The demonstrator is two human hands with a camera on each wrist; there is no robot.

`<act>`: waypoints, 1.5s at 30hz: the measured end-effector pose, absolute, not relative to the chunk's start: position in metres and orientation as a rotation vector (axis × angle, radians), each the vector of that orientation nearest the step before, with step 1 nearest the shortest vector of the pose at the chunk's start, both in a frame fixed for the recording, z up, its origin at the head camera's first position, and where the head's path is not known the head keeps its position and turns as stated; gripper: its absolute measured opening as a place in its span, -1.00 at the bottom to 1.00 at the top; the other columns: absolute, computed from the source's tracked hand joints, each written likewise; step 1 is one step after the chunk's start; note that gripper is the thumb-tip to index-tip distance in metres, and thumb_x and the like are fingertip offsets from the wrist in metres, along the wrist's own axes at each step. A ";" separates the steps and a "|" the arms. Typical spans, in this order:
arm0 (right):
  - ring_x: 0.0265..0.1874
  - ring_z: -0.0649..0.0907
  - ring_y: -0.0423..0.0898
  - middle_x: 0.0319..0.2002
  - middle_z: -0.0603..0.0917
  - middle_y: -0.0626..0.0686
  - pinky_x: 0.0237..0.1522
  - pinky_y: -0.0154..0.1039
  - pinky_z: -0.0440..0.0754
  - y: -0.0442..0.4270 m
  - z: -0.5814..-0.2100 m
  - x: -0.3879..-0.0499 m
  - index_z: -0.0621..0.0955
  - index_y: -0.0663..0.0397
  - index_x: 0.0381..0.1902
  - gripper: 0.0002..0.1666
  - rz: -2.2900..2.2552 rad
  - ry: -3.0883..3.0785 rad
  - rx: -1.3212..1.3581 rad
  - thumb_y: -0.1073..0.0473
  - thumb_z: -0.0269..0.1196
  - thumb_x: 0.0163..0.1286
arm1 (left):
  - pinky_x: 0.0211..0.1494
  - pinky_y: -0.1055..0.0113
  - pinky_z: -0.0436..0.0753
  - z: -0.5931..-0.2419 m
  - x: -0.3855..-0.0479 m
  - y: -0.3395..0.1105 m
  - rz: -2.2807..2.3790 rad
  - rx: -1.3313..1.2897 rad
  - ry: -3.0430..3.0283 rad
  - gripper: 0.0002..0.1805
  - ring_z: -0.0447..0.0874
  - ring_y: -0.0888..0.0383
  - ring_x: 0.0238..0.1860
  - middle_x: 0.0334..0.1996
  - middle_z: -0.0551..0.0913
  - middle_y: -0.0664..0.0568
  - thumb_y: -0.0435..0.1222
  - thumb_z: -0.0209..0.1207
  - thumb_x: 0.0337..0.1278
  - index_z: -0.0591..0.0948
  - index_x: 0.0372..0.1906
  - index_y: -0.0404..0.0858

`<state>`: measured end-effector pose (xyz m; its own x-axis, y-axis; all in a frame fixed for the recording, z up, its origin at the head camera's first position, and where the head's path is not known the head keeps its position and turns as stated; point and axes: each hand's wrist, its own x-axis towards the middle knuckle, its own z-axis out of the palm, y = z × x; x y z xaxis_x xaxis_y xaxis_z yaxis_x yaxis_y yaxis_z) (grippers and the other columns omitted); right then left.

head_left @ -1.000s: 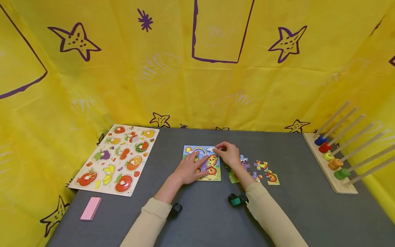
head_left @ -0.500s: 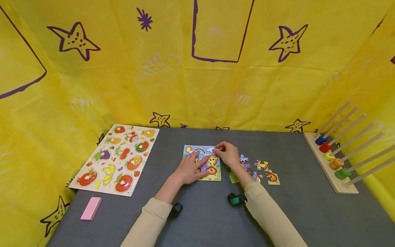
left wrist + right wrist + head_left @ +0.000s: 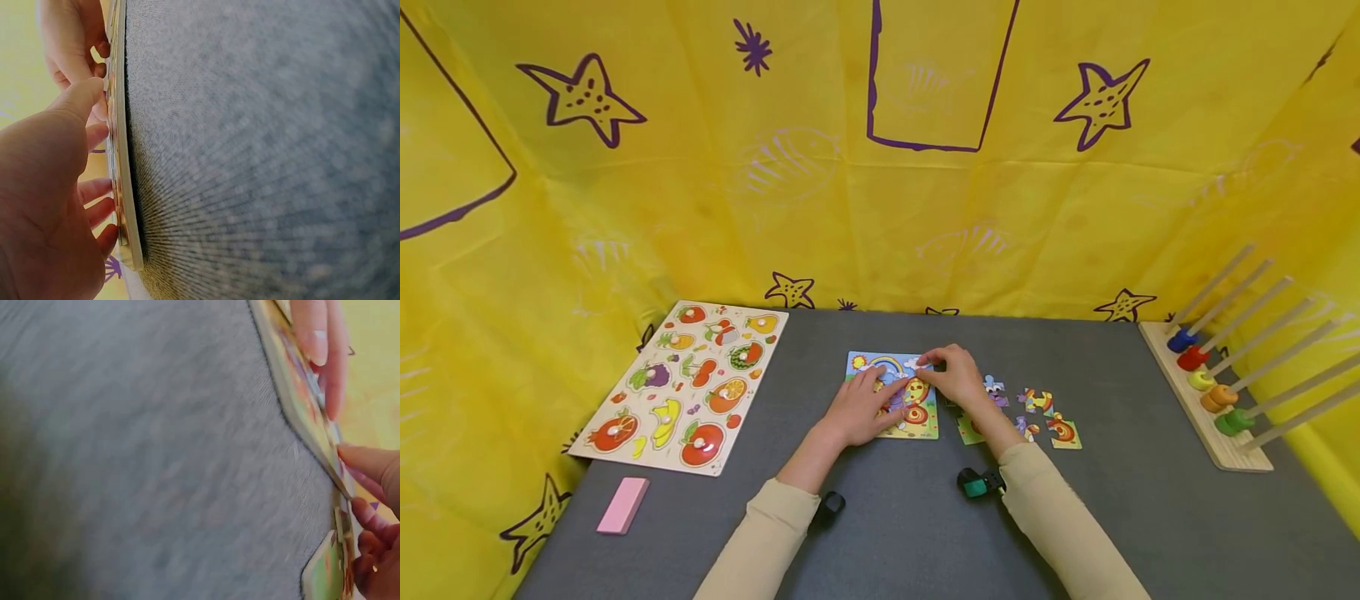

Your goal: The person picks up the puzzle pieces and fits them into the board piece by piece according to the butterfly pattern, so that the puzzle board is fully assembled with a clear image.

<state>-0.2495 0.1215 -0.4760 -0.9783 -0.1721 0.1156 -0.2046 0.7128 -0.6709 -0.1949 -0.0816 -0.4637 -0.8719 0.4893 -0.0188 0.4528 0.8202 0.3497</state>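
A square jigsaw puzzle [image 3: 917,430] with a rainbow and butterfly picture lies in its board mid-table. My left hand [image 3: 859,414] rests across it with fingers spread; its fingertips touch the surface in the left wrist view. At the upper right corner, the thumb and index finger of my right hand [image 3: 957,379] pinch a cloud puzzle piece [image 3: 912,363], which the fingers partly cover. Whether that piece sits flat cannot be told. Several loose puzzle pieces [image 3: 1062,432] lie right of the board, some partly behind my right wrist.
To the left lies a fruit peg board [image 3: 685,392], with a pink block [image 3: 622,506] in front of it. A wooden stacker [image 3: 1206,400] with upright rods and coloured rings stands far right. A yellow patterned cloth [image 3: 820,225] hangs behind the grey table [image 3: 895,525].
My right thumb and index fingertips have shifted slightly left over the puzzle's upper right corner. My left hand stays in place, and the loose pieces have not moved.
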 end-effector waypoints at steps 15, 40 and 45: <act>-0.03 0.52 0.17 -0.10 0.66 0.20 0.07 0.10 0.35 0.168 -0.468 -0.223 0.74 0.18 -0.12 -0.75 1.074 -2.764 0.496 0.23 0.38 0.24 | 0.35 -0.16 0.14 -0.466 -0.201 -0.077 0.724 0.651 2.850 -0.38 0.04 -0.16 0.40 0.39 0.18 -0.20 0.10 0.08 0.33 0.43 0.38 -0.08; -0.34 0.59 -0.03 -0.30 0.73 -0.02 -0.28 -0.13 0.47 0.193 -0.469 -0.207 0.64 0.02 -0.16 -0.73 1.214 -2.771 0.399 0.14 0.44 0.21 | 0.47 -0.11 -0.02 -0.464 -0.153 -0.124 0.889 0.578 2.744 -0.29 -0.19 -0.24 0.51 0.50 -0.10 -0.35 -0.26 0.02 0.43 0.04 0.47 -0.52; -0.37 0.68 -0.16 -0.36 0.77 -0.07 -0.31 -0.26 0.53 0.164 -0.461 -0.208 0.69 0.04 -0.18 -0.78 1.497 -2.729 0.254 0.06 0.37 0.29 | 0.46 -0.15 -0.05 -0.470 -0.152 -0.126 0.850 0.642 2.769 -0.34 -0.20 -0.27 0.50 0.50 -0.11 -0.39 -0.25 -0.01 0.46 0.09 0.50 -0.42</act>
